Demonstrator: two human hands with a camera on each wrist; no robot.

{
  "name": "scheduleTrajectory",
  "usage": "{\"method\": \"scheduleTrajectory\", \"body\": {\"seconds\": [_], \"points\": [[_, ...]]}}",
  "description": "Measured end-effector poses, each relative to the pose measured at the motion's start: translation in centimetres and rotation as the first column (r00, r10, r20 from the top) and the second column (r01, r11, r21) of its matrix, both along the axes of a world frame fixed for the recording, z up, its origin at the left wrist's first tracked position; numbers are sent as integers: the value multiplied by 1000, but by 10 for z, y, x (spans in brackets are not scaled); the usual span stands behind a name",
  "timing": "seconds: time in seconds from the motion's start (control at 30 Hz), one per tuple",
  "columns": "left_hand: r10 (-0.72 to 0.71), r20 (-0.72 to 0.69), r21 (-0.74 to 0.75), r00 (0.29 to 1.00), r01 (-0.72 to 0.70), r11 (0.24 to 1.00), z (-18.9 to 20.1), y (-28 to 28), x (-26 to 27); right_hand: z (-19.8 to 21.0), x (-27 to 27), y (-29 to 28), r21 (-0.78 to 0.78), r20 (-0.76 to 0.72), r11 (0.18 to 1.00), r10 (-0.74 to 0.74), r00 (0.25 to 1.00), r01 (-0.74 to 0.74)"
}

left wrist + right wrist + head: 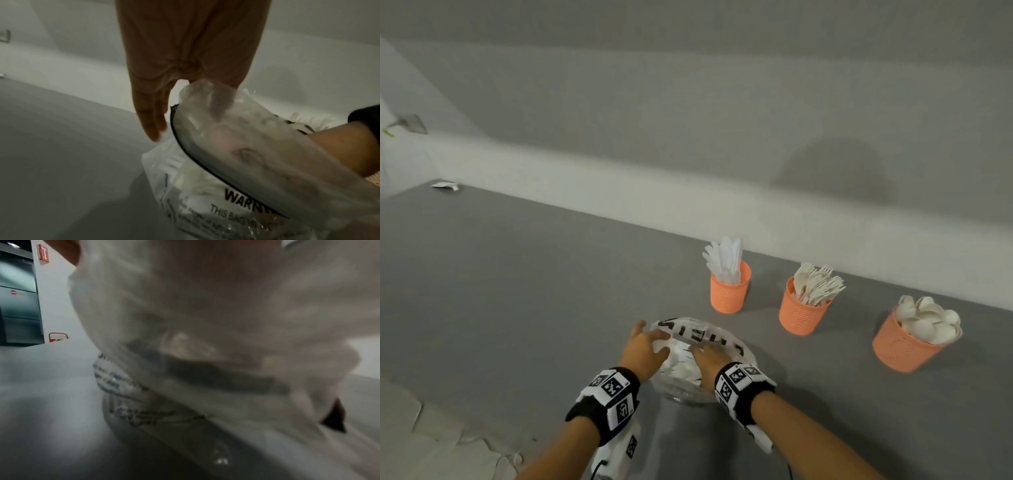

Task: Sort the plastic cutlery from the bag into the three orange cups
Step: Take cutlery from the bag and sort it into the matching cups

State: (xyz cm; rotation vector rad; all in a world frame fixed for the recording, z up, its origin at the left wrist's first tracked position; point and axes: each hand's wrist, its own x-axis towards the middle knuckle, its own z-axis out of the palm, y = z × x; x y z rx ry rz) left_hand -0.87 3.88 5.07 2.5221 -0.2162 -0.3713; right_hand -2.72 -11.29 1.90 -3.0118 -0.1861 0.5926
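The clear plastic bag point(690, 368) lies on the grey table point(517, 291) and serves as reference. The left hand point(645, 349) pinches the bag's rim at its left side. The right hand point(709, 359) is inside the bag mouth; its grip cannot be determined. Loose white cutlery point(681, 370) remains in the bag. Beyond the bag, to its right, stand three orange cups: knife cup point(729, 291), fork cup point(801, 313), spoon cup point(900, 346).

Blurred clear bag point(185, 353) with black print, grey table point(51, 418)
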Motion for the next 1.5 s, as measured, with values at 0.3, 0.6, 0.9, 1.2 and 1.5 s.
{"method": "scheduleTrajectory", "body": {"seconds": [0.3, 0.6, 0.9, 1.2, 1.5], "points": [[-85, -49, 1, 995, 85, 996, 6, 0, 4, -10, -3, 8, 82, 70, 992, -102, 992, 97], [-71, -12, 114, 997, 72, 991, 15, 4, 13, -1, -9, 4, 336, -116, 878, -319, 941, 340], [19, -69, 213, 997, -4, 977, 37, 2, 31, 26, -15, 5, 564, -117, 795, -189, 975, 222], [159, -40, 3, 986, -159, 987, 36, 16, 39, 58, -7, -3, 844, 9, 503, -358, 934, 185], [61, 5, 234, 998, -61, 970, 44, 5, 41, 122, 11, -37, 989, -140, -41, -541, 829, 140]]}}
